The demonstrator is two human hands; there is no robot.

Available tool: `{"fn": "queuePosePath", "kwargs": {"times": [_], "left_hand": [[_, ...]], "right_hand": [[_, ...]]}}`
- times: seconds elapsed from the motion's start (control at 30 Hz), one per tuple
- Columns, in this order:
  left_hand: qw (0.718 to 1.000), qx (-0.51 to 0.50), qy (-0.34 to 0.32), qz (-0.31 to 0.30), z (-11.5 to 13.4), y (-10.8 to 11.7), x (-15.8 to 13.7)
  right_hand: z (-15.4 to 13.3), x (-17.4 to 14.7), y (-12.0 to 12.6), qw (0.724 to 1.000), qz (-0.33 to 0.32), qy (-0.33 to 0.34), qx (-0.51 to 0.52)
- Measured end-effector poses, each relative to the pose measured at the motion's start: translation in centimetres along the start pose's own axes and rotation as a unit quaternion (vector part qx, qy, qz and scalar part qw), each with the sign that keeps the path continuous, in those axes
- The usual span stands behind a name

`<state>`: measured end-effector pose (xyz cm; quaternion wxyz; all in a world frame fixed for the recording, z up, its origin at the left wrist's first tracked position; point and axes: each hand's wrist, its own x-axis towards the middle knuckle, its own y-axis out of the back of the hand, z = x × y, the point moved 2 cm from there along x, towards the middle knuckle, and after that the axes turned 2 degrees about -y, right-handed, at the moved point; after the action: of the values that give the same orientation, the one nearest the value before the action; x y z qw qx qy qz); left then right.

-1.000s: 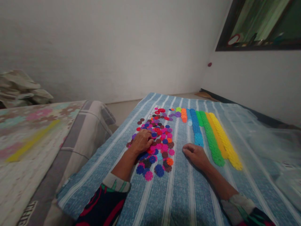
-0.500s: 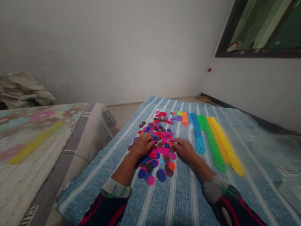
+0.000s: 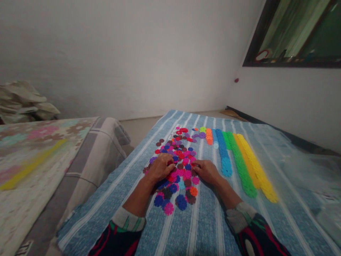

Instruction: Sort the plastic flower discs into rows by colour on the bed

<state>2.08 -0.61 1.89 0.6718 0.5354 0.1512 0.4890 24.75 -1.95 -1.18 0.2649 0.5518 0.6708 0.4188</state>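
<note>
A loose pile of notched plastic snowflake discs (image 3: 181,173), in pink, red, dark blue, purple and brown, lies on a blue striped cloth. My left hand (image 3: 162,166) rests over the pile's left side, fingers curled and thumb close to them; what they hold, if anything, is hidden. At the pile's right edge, my right hand (image 3: 206,170) has thumb and forefinger pinched at an orange-red disc, mostly covered by the fingertips. Right of that hand lie overlapping rows of discs by colour: a blue row (image 3: 222,145), a green row (image 3: 241,169) and a yellow row (image 3: 257,167).
The striped cloth (image 3: 112,199) covers the table. Clear plastic bags (image 3: 306,170) lie along its right side. At left stands another surface with a floral cover (image 3: 34,153) and a yellow strip (image 3: 34,163). A wall rises behind, with a window (image 3: 298,32) at upper right.
The right fingers have closed over the orange-red disc at the pile's edge and sit slightly left. My left hand has barely shifted. The view has moved a little.
</note>
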Motion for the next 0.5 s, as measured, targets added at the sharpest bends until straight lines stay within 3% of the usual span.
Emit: {"fn": "queuePosePath", "kwargs": {"times": [0.3,0.5], "left_hand": [[0.999,0.022,-0.019,0.018,0.07,-0.78,0.07],[0.999,0.027,-0.013,0.011,0.06,-0.98,0.24]], "right_hand": [[-0.87,-0.02,0.68,0.998,-0.042,0.035,-0.027],[-0.7,0.23,0.53,0.999,-0.034,0.018,0.012]]}}
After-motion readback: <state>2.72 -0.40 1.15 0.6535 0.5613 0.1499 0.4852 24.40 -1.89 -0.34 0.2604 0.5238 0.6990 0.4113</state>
